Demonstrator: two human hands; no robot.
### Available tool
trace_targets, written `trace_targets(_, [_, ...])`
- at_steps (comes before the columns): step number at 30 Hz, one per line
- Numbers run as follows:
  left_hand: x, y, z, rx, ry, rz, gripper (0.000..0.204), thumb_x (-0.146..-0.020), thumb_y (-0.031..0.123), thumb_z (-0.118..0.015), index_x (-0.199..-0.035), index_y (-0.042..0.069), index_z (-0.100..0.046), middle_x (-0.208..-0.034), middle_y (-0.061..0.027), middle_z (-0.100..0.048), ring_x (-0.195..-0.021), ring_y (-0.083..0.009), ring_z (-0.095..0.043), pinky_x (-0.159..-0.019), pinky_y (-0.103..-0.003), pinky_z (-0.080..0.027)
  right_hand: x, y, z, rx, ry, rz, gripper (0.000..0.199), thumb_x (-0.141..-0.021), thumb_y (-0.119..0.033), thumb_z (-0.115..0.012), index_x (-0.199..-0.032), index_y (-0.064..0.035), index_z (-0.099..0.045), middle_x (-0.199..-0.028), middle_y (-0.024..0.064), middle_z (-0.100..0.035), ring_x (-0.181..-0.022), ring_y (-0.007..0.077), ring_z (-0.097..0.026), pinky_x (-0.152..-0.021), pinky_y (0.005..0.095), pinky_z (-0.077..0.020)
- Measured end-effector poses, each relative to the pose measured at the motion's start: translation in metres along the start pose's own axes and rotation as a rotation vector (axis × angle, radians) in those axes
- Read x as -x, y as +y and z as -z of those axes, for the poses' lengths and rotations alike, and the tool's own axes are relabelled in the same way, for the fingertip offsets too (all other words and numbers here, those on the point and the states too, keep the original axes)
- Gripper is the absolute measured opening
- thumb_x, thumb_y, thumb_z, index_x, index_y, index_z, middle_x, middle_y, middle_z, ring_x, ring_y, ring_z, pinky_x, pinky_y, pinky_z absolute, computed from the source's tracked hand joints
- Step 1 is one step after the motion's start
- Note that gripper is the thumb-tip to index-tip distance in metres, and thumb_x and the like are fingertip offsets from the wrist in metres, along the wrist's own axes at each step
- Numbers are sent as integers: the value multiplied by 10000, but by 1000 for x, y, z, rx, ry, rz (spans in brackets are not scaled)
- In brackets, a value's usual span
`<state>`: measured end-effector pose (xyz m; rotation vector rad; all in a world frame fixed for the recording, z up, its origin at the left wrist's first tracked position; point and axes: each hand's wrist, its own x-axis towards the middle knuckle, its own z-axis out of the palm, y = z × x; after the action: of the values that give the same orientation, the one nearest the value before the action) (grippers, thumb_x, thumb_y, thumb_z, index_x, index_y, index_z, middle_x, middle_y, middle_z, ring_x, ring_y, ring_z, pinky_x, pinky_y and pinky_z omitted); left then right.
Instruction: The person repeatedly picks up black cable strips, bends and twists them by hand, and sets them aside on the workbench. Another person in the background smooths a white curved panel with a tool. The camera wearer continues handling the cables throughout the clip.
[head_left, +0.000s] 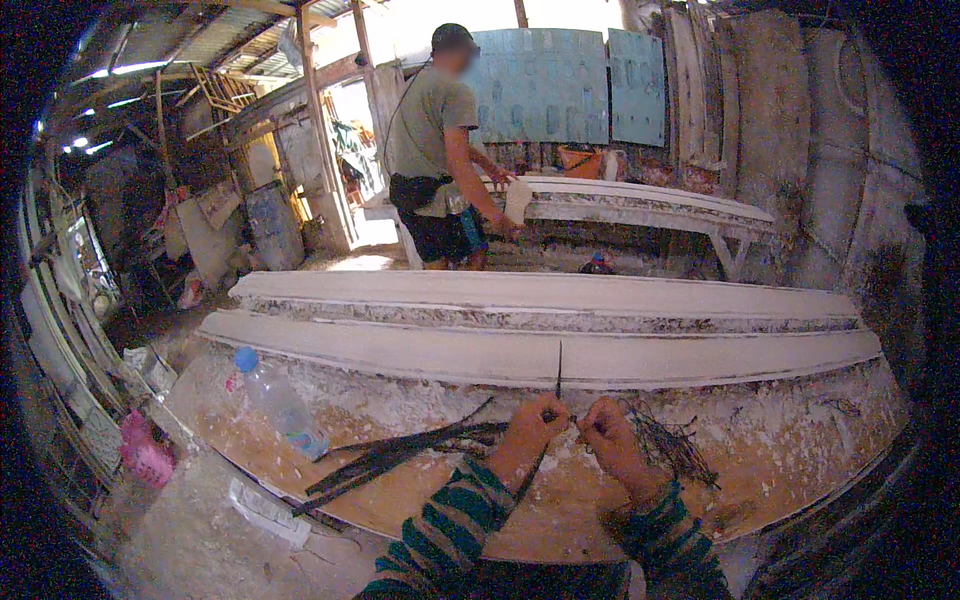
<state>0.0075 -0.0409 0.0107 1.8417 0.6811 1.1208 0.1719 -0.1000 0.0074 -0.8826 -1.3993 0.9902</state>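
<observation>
My left hand (533, 423) and my right hand (606, 428) are held close together over a plaster-crusted workbench (800, 440). Both are pinched on a thin dark strip (559, 372) that stands upright between them. More long dark strips (400, 455) lie in a bundle on the bench to the left of my left hand. A tangle of thin dark wires (670, 445) lies just right of my right hand. Striped green sleeves cover both forearms.
A clear plastic bottle with a blue cap (278, 400) lies on the bench at the left. Long white plaster mouldings (540, 350) run across the bench beyond my hands. Another person (440, 150) stands at a farther bench (640, 200). A pink basket (146, 455) sits low at left.
</observation>
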Motion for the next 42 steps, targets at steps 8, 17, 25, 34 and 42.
trace_targets(8, [-8,-12,3,-153,149,-4,117,-748,111,-654,-809,16,-625,-799,-89,-648,-763,-178,-619,-691,-298,-481,1,3,-5,127,0,53,229,-821,36,-531,-775,-118,-368,-714,-15,-412,-645,73,-429,-600,251,-464])
trace_targets(17, [-6,-25,1,-126,212,-109,100,-752,85,-652,-793,21,-588,-768,-77,-629,-695,-165,-604,-662,-281,-482,2,-7,-9,164,-1,35,185,-838,-7,-553,-803,-96,-394,-719,-1,-439,-614,92,-478,-542,236,-433])
trace_targets(25, [-5,-8,9,342,137,87,76,-807,83,-628,-816,45,-563,-749,-29,-592,-655,-110,-552,-620,-248,-468,-2,-10,-5,324,15,-165,146,-790,-46,-629,-914,-27,-555,-768,56,-589,-678,123,-557,-608,269,-470])
trace_targets(34, [-4,-16,-16,364,-140,3,253,-768,122,-686,-989,62,-581,-978,-34,-575,-871,-123,-549,-765,-286,-465,-2,13,3,16,167,-26,153,-775,-78,-623,-909,-56,-551,-763,41,-600,-683,133,-583,-584,264,-487])
trace_targets(42, [1,8,-7,-16,-130,-193,346,-775,127,-661,-1104,84,-566,-913,-38,-588,-859,-152,-551,-776,-285,-448,-1,-16,7,-142,191,-308,144,-801,-153,-629,-892,-86,-539,-752,18,-603,-583,79,-531,-449,216,-385])
